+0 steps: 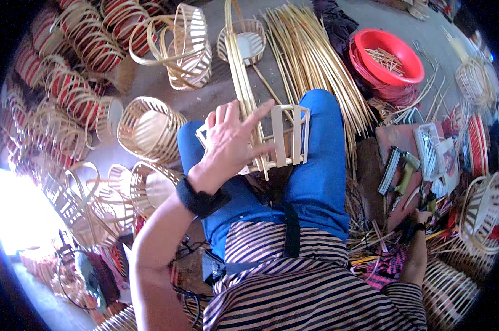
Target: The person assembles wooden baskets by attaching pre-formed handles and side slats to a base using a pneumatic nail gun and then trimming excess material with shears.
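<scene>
A small slatted basket (291,135) of pale wood or bamboo rests on my lap between my knees. Long bamboo strips (239,66) run from the far floor across its left part. My left hand (227,135) grips the strips against the basket, index finger and thumb stretched out over them; its other fingers are partly hidden. Off to the right, my right hand (423,215) reaches down at the near edge of a reddish board, close to a green-handled tool (431,203). Its fingers are too small and covered to make out. A green and silver nail gun (405,175) lies just beyond it.
Finished baskets (150,129) stand on the left, with stacks of red-banded ones (75,83) behind. A bundle of long canes (310,60) lies ahead. Right of it stands a red basin (390,55) with short sticks. A clear tray (428,149) sits on the reddish board (385,140).
</scene>
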The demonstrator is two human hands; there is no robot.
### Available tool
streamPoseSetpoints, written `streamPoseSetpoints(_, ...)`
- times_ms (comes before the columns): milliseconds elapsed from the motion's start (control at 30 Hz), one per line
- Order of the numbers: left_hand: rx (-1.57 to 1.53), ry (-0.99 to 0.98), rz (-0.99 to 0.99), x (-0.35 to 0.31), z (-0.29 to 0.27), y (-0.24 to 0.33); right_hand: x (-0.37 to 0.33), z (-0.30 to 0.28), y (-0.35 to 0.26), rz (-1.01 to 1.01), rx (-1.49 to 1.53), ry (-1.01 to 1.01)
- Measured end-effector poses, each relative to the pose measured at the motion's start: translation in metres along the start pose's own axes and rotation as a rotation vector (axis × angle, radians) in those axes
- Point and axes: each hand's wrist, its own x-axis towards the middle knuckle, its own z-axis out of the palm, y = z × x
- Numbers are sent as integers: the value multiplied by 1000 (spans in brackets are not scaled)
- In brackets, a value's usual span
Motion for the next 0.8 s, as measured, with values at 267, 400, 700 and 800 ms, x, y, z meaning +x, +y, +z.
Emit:
streamPoseSetpoints(267,-17,121,142,-1,4,7,-13,-59,-14,-143,595,-102)
streamPoseSetpoints(400,-55,116,112,4,11,11,-83,-138,-85,-239,1014,-611)
streamPoseSetpoints(700,-83,119,97,4,8,15,-248,-188,-226,-1259,871,-705)
streamPoseSetpoints(800,-102,131,105,3,9,16,-256,-183,-243,-1407,900,-625)
